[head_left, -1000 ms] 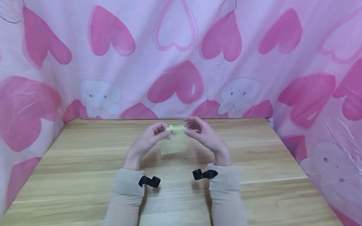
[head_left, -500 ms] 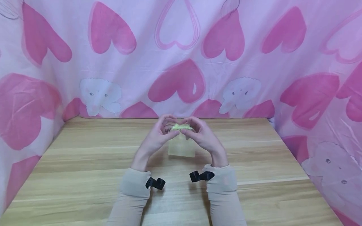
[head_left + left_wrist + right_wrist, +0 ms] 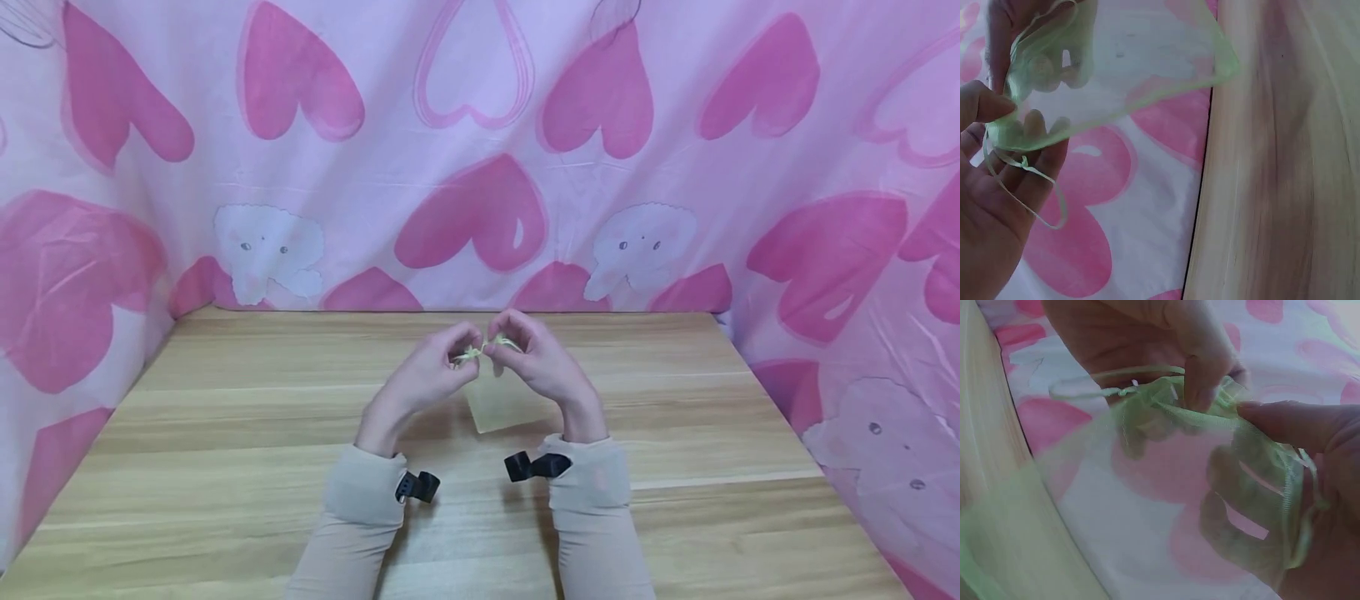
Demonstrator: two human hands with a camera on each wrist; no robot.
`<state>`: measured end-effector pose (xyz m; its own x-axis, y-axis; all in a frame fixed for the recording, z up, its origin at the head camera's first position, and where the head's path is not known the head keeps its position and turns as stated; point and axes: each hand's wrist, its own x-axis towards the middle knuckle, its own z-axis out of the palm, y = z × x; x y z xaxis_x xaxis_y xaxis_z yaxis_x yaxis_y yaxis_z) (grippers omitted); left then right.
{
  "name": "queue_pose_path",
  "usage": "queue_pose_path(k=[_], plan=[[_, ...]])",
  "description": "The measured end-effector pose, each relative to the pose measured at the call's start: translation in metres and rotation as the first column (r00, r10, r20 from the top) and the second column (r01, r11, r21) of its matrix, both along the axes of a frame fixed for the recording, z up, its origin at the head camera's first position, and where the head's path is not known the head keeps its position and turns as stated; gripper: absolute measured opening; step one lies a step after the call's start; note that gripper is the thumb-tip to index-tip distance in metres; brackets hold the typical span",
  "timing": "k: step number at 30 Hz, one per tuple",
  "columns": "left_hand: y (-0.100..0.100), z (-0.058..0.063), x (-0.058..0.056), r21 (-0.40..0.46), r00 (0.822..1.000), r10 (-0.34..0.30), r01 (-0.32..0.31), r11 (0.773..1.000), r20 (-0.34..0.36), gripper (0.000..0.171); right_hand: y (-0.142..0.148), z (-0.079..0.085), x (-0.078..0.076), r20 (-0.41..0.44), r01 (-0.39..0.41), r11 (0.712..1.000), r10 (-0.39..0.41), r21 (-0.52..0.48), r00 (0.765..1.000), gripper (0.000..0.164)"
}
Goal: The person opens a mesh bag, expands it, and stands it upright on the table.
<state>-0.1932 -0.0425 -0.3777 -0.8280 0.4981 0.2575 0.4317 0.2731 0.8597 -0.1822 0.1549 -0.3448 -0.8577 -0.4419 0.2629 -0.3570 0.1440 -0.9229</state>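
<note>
A sheer pale-green organza drawstring bag [image 3: 504,407] hangs flat between both hands, held up by its gathered mouth. My left hand [image 3: 427,371] pinches one side of the mouth between thumb and fingers. My right hand [image 3: 542,360] grips the other side, its fingers showing through the mesh in the right wrist view. In the left wrist view a knotted cord loop [image 3: 1061,215] dangles over the left hand's fingers. Another cord loop [image 3: 1302,550] lies against the right hand. The two thumbs are close together at the mouth.
A wood-grain table [image 3: 225,467] lies under the hands. A pink cloth with hearts [image 3: 472,212] rises behind it and along both sides. Black wrist mounts sit on both sleeves [image 3: 588,492].
The left hand has moved right toward the right hand, and the spread mouth has drawn together between them. The bag has swung slightly to the right and tilted.
</note>
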Motion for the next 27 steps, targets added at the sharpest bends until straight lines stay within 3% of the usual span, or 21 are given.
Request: queue_pose_path(k=[4,10,18,23,27], plan=[[0.001,0.0,0.0,-0.068,0.999,0.017,-0.019,0.998,-0.033,0.02,0.004,-0.002,-0.001,0.026,0.027,1.0,-0.027,0.011,0.999,0.01],[0.004,0.0,-0.002,-0.123,0.995,-0.028,0.016,0.992,-0.099,0.006,0.011,-0.016,-0.008,0.035,-0.007,1.0,0.007,0.017,0.999,0.011],[-0.001,0.001,-0.002,-0.073,0.996,-0.064,0.059,0.996,-0.065,0.002,0.013,-0.016,-0.007,0.025,-0.116,0.989,0.114,0.096,0.993,0.011],[-0.004,0.002,-0.002,-0.053,0.998,-0.057,0.055,0.997,-0.024,0.005,0.014,-0.014,-0.006,0.038,-0.116,0.98,0.111,0.161,0.993,0.015],[-0.007,0.002,-0.001,-0.058,0.999,-0.035,0.034,0.998,-0.015,0.01,0.018,-0.017,-0.006,0.032,-0.103,0.982,0.1,0.158,0.995,0.018]])
